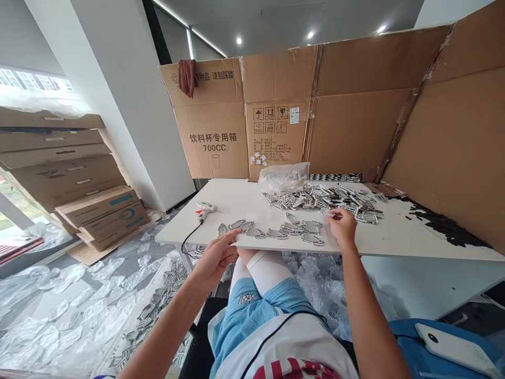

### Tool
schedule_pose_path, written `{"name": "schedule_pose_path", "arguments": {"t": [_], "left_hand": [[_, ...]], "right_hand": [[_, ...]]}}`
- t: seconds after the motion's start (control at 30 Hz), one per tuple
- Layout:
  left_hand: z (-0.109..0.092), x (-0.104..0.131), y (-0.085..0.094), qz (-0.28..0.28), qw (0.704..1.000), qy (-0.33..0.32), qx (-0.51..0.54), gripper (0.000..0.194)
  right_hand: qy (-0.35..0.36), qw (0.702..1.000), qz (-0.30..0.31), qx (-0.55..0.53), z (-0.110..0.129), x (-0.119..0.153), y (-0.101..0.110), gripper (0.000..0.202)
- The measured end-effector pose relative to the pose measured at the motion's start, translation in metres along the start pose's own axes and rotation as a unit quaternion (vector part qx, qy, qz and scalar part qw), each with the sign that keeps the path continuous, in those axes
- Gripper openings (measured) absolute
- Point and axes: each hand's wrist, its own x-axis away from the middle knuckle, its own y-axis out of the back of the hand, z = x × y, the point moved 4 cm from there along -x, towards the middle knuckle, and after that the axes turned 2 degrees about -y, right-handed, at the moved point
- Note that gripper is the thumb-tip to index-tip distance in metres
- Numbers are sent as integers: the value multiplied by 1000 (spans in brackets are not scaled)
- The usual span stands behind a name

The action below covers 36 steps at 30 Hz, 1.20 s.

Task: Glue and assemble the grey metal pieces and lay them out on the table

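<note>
My left hand (218, 259) is at the front edge of the white table, its fingertips by the left end of a row of small oval metal-and-white pieces (255, 232). What its fingers hold, if anything, is too small to tell. My right hand (342, 226) is at the near side of a large pile of similar pieces (331, 197), thumb and forefinger pinched together at a small piece. Between my hands lies a loose cluster of these pieces (291, 228). A white glue gun (205, 209) with a black cord rests on the table's left part.
A clear plastic bag (284, 178) sits behind the pile. Black pieces (450, 226) lie at the table's right. Cardboard panels (280, 79) stand behind. A phone (453, 347) rests on a blue surface at lower right. More pieces and plastic film cover the floor.
</note>
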Motion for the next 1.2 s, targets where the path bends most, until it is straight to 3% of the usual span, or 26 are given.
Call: {"name": "schedule_pose_path", "arguments": {"t": [0.17, 0.33, 0.47, 0.63, 0.73, 0.83, 0.93, 1.2], "left_hand": [[1, 1, -2, 22, 999, 2, -32, 31], [-1, 5, -7, 38, 996, -27, -79, 30], [-8, 11, -9, 18, 992, -72, -100, 33], [-17, 20, -14, -3, 977, -127, -169, 28], [-20, 27, -21, 12, 958, -166, -234, 27], [-21, 33, -29, 49, 921, -200, -332, 26], [-20, 37, -34, 79, 886, -221, -400, 25], [-19, 41, -37, 99, 842, -251, -468, 17]], "right_hand": [[7, 988, 57, -141, 49, 13, 10, 40], [56, 943, 201, -260, 123, 52, 17, 39], [74, 903, 308, -290, 160, 82, 15, 39], [61, 824, 461, -324, 182, 112, 8, 30], [57, 787, 514, -335, 192, 128, 2, 26], [49, 762, 551, -337, 201, 143, -4, 23], [38, 750, 572, -329, 208, 154, -8, 25], [32, 745, 585, -319, 211, 163, -15, 31]]}}
